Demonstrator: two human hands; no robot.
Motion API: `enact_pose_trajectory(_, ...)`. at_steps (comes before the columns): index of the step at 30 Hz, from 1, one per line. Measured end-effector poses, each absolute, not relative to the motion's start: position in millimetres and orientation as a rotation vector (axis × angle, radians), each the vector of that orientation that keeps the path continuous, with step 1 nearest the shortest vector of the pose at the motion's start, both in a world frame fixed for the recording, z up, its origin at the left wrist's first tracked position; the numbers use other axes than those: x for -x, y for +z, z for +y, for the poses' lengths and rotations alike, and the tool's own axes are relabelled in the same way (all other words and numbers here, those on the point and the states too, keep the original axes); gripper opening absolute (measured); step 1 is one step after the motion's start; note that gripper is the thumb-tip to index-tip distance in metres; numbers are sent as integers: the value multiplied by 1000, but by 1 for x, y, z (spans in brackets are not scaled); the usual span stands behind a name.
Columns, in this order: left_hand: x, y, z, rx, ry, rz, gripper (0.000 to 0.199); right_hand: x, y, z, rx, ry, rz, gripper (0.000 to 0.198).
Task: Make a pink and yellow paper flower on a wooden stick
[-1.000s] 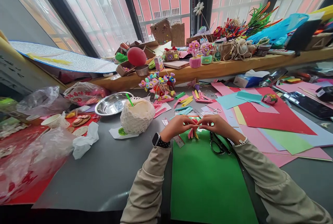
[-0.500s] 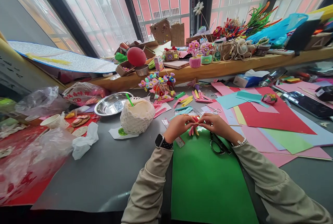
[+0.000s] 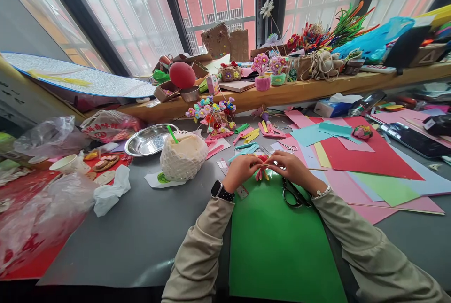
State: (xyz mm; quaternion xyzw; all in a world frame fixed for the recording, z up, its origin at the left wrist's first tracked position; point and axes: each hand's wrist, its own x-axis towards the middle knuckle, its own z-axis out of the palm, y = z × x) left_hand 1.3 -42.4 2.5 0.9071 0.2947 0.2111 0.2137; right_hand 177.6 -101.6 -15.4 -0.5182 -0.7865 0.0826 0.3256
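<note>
Paper piece [image 3: 262, 172]: small folded bundle of pink, red and yellow strips, hanging between both hands just above the far edge of the green sheet [image 3: 278, 242]; its exact shape is too small to tell.
Left hand [image 3: 243, 169]: fingers are pinching the piece's left side, watch [image 3: 221, 191] on the wrist.
Right hand [image 3: 288, 166]: fingertips are closing on the piece's right side, meeting the left hand's; bracelet [image 3: 321, 193] on the wrist.
Scissors [image 3: 293, 193]: lying on the bench [image 3: 141, 232] just beside the right wrist, at the green sheet's right edge.
Ruler [image 3: 233, 181]: lying under the left hand.
Coconut [image 3: 183, 155]: net-wrapped, green straw, sitting left of the hands.
Steel bowl [image 3: 150, 139]: sitting behind the coconut.
Red sheet [image 3: 366, 157]: lying right of the hands among coloured papers.
</note>
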Motion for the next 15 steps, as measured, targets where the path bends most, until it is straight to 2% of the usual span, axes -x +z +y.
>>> enact_pose_trajectory(6, -1, -1, -41, -2525, 589, 823, 21, -177, -17, -102, 1300, 197, -2074, 21)
enact_pose_trajectory(15, -3, -4, -39, -2372, 627, 747, 22, -181, -19, -102, 1328, -49, -2166, 22)
